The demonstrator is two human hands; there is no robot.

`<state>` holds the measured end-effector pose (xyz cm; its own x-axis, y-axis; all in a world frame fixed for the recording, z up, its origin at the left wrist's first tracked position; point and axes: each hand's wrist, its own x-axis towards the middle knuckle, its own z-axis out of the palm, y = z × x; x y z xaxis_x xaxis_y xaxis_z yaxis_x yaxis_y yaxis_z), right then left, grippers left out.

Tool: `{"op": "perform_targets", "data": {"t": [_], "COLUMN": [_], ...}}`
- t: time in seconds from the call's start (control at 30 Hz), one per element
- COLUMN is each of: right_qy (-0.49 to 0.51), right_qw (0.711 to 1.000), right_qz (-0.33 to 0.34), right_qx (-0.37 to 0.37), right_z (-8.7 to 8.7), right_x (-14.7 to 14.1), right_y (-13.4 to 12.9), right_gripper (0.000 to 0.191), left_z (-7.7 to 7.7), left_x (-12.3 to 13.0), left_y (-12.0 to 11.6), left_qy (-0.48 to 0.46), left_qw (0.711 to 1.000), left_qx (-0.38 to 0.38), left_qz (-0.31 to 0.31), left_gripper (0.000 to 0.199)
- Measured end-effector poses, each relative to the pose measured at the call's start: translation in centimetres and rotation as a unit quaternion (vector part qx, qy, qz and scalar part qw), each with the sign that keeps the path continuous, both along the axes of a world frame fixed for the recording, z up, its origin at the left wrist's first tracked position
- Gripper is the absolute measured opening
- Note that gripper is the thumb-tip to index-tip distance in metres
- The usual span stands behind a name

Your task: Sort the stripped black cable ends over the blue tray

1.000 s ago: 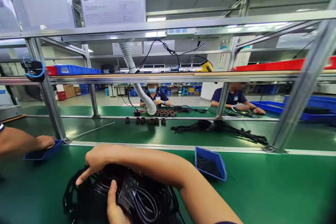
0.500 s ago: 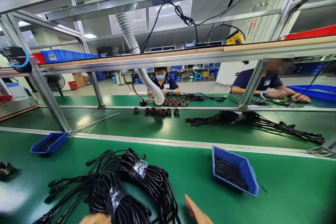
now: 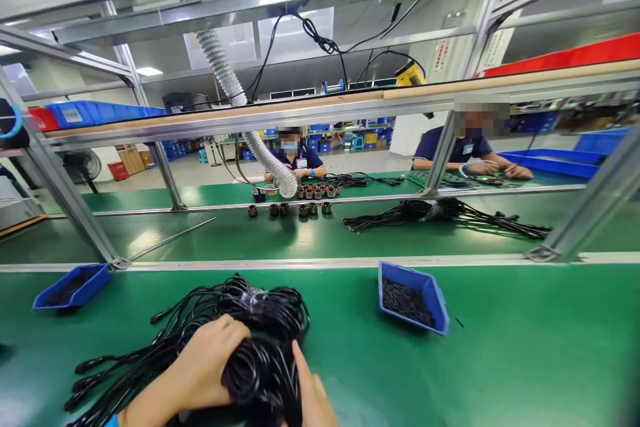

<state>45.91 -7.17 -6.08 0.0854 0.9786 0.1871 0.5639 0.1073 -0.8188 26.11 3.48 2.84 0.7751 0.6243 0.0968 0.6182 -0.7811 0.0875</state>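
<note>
In the head view, a coiled bundle of black cables lies between my two hands on the green bench. My left hand is closed over its left side, fingers curled onto the loops. At its right side, my right hand grips it, with one finger stretched along the outer cables and the lower fingers partly hidden. Just beyond is a second black cable bundle, bound with clear plastic wrap. Loose cable ends with connectors fan out to the left.
A blue bin of small black pieces stands at right; another blue bin is at left. Metal posts and a shelf rail cross ahead. Beyond them are copper-wound parts, more black cables and two seated co-workers.
Both hands have come in from the lower edge onto the nearer cable bundle and taken hold of it. That bundle now shows its coiled loops turned toward me. The view has shifted right.
</note>
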Motion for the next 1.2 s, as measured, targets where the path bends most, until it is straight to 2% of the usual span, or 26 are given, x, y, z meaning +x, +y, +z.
{"op": "perform_targets", "data": {"t": [0.07, 0.13, 0.2, 0.3, 0.4, 0.5, 0.6, 0.67, 0.73, 0.8, 0.87, 0.93, 1.03, 1.07, 1.13, 1.2], "right_qy": [-0.01, -0.047, -0.093, -0.113, -0.115, -0.096, 0.061, 0.222, 0.329, 0.36, 0.332, 0.261, 0.069, 0.001, -0.091, -0.104], "right_qw": [0.999, 0.999, 0.996, 0.993, 0.993, 0.995, 0.991, 0.953, 0.896, 0.84, 0.814, 0.835, 0.92, 0.938, 0.953, 0.956], "right_qz": [0.002, -0.012, -0.01, 0.001, -0.001, -0.001, 0.096, 0.199, 0.294, 0.372, 0.419, 0.42, 0.36, 0.331, 0.286, 0.273], "right_qx": [0.04, 0.023, -0.006, -0.036, -0.028, 0.019, 0.072, 0.047, -0.052, -0.161, -0.229, -0.241, -0.14, -0.101, -0.049, -0.038], "right_z": [3.0, 5.7, 6.9, 5.8, 3.9, 3.7, 5.4, 7.2, 9.0, 10.9, 13.1, 15.5, 18.3, 18.8, 19.1, 18.6], "right_x": [0.1, 1.0, 2.6, 5.7, 8.1, 8.2, 6.3, 5.1, 4.6, 5.2, 6.7, 8.7, 11.4, 12.1, 13.0, 13.1], "right_y": [3.0, 6.1, 8.9, 10.9, 10.5, 9.3, 8.4, 7.9, 7.3, 6.4, 5.3, 4.0, 2.7, 2.6, 2.9, 3.6], "right_gripper": [0.089, 0.077, 0.062, 0.051, 0.051, 0.074, 0.1, 0.095, 0.074, 0.063, 0.063, 0.054, 0.037, 0.037, 0.04, 0.046], "left_z": [0.8, 1.7, 2.0, 1.4, 0.6, 1.1, 3.0, 4.7, 6.6, 8.4, 9.7, 10.3, 10.5, 10.7, 11.5, 13.1], "left_x": [0.3, 1.2, 2.6, 5.0, 6.3, 5.9, 4.3, 2.9, 1.2, -0.8, -2.9, -4.7, -6.2, -6.3, -6.0, -5.4], "left_y": [0.9, 2.1, 3.2, 4.3, 4.6, 3.8, 1.7, 0.0, -1.4, -2.3, -2.7, -2.5, -2.2, -2.2, -2.7, -3.7], "left_qy": [-0.048, -0.051, -0.017, 0.014, 0.012, -0.006, -0.067, -0.119, -0.144, -0.152, -0.156, -0.149, -0.13, -0.121, -0.104, -0.085], "left_qw": [0.997, 0.992, 0.989, 0.989, 0.989, 0.989, 0.991, 0.989, 0.984, 0.976, 0.968, 0.965, 0.959, 0.958, 0.958, 0.965], "left_qx": [-0.001, -0.006, -0.011, -0.007, -0.004, -0.001, -0.012, 0.01, 0.076, 0.147, 0.19, 0.213, 0.244, 0.251, 0.252, 0.222], "left_qz": [0.065, 0.118, 0.144, 0.148, 0.148, 0.148, 0.118, 0.09, 0.07, 0.053, 0.039, 0.032, 0.057, 0.068, 0.09, 0.108], "left_gripper": [0.052, 0.056, 0.05, 0.042, 0.046, 0.046, 0.054, 0.058, 0.055, 0.051, 0.051, 0.051, 0.049, 0.048, 0.048, 0.053]}}
